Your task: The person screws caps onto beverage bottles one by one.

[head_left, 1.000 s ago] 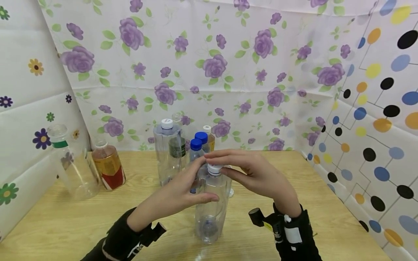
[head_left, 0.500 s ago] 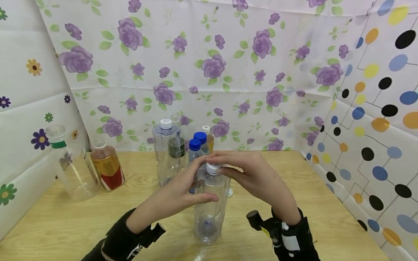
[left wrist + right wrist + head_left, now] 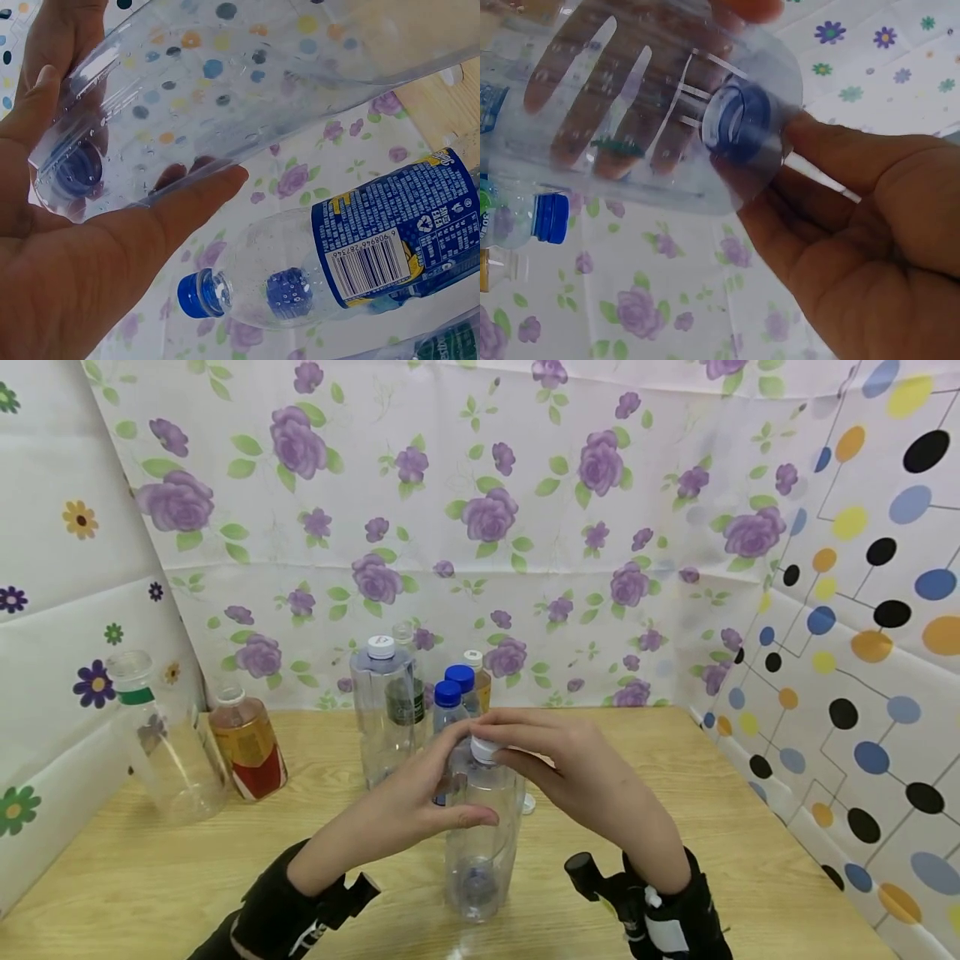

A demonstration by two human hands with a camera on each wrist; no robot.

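Observation:
A tall clear plastic bottle [image 3: 482, 852] stands upright on the table in front of me, topped by a white cap [image 3: 483, 750]. My left hand [image 3: 408, 797] holds it near the shoulder, thumb across the near side and fingers round the far side. Through the clear wall, the right wrist view shows the left fingers [image 3: 622, 105] behind it. My right hand [image 3: 592, 768] pinches the cap from the right, thumb on the near side, its other fingers arched over the top. Droplets dot the inside of the bottle in the left wrist view.
Behind stand a blue-capped bottle [image 3: 447, 695], another blue-capped bottle [image 3: 461, 677], a tall white-capped bottle [image 3: 381, 714] and an amber bottle [image 3: 483, 685]. At left are a clear uncapped bottle [image 3: 168, 768] and a red-and-gold labelled bottle [image 3: 249, 747]. A loose white cap [image 3: 528, 803] lies right.
My right hand has turned a little at the cap, its wrist sinking slightly and more of the cap's top covered. The left hand keeps its hold and the bottle stays in place.

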